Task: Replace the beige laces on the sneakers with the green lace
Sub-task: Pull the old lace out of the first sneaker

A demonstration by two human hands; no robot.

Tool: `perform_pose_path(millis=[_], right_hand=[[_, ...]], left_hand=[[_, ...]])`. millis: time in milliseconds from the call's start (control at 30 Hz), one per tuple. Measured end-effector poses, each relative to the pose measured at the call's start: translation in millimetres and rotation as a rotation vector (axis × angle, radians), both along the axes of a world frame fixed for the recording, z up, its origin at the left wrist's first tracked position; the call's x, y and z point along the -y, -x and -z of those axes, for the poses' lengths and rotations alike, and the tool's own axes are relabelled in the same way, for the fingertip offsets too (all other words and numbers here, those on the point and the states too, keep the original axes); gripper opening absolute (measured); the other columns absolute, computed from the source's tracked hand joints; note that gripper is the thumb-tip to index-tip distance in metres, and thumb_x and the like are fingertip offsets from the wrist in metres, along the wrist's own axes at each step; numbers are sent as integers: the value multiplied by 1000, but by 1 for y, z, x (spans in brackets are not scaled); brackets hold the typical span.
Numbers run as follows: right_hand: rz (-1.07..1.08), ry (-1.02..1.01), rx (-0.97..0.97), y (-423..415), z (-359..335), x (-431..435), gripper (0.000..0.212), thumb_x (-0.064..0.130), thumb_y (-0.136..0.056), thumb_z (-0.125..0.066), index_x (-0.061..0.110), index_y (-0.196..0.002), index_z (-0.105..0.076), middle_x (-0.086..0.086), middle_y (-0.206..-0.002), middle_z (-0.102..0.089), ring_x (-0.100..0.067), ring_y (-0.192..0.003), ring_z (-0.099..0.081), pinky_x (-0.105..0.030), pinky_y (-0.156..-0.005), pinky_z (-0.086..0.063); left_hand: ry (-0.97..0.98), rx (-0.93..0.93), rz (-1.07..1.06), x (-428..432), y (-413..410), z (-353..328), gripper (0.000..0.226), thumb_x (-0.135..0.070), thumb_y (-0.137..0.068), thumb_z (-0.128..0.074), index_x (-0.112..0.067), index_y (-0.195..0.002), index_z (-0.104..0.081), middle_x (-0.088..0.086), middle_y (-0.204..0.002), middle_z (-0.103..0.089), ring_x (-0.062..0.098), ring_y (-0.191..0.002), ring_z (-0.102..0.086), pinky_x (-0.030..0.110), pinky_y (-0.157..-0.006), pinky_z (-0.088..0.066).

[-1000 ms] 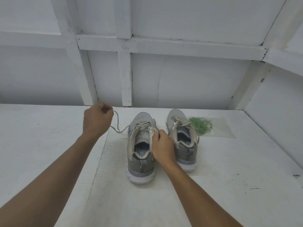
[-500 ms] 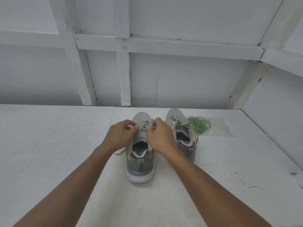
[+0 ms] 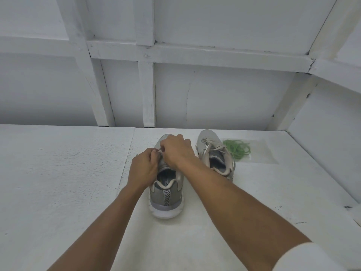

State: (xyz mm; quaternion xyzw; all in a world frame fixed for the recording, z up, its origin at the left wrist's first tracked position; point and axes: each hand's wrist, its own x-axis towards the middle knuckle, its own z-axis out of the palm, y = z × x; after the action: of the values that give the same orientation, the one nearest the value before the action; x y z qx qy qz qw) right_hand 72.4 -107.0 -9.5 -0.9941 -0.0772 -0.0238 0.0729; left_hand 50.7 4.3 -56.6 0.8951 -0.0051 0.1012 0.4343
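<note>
**A:** Where are the hands?

**B:** Both are over the near sneaker (image 3: 166, 196), which stands at the centre of the white table (image 3: 58, 173) with its heel toward the person. The left hand (image 3: 145, 169) comes in from seven o'clock and the right hand (image 3: 176, 151) from five o'clock. They meet above the tongue.

**A:** Gripping anything?

**B:** Yes. The left hand's fingers are curled and pinch a bit of the beige lace (image 3: 158, 151), which shows as a pale strand between the two hands. The right hand is knuckles-up with its fingers bent down onto the same lace. Its fingertips are hidden, but it looks like a pinch too.

**A:** And the other shoe?

**B:** The second sneaker (image 3: 214, 153) stands at about two o'clock from the first, close beside it but not touching, toe pointing away. Its own lacing (image 3: 210, 142) is threaded through the eyelets, and no hand is on it.

**A:** The green lace?

**B:** The green lace (image 3: 237, 148) lies in a loose coil at three o'clock from the second sneaker, just beside it. It rests on a flat clear plastic bag (image 3: 261, 151) on the table, well apart from both hands.
</note>
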Motion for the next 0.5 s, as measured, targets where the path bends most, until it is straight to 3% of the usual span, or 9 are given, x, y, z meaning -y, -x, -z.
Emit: perform_pose_path(millis=[167,300,433,500], right_hand=[[91,-41,77,-6,-19,14,16,15,-85,-55,21,-95,-66,-1,-106,-60,-27,-111,-46,-39,-88,-33],[231,-118,99,-10,-24,26,23,12,-86,-50,14,-104,-65,-6,-112,-59,-31,-113,-47,-40,-89,-37],[90,-203,-42,-8,-13,17,47,12,-84,-55,18,-130,-52,-3,-135,-50,-30,-128,-40,-43,-100,-33],[-4,-129,-71,-9,-5,8,39,12,-84,-55,22,-121,-60,2,-134,-50,-27,-133,-32,-43,-102,-28]], left_hand=[[36,-1,-17,1,1,1,36,-25,-101,-36,-6,-100,-67,9,-91,-68,27,-87,-59,39,-79,-49],[49,-6,-24,1,2,2,36,-26,-101,-37,-7,-100,-68,8,-91,-68,25,-85,-57,35,-76,-45],[47,-12,-38,1,-1,4,36,-27,-100,-36,-9,-99,-67,7,-90,-68,25,-85,-59,35,-75,-46],[49,-14,-35,1,-1,4,37,-27,-100,-35,-7,-97,-66,8,-88,-68,26,-83,-59,38,-74,-47]])
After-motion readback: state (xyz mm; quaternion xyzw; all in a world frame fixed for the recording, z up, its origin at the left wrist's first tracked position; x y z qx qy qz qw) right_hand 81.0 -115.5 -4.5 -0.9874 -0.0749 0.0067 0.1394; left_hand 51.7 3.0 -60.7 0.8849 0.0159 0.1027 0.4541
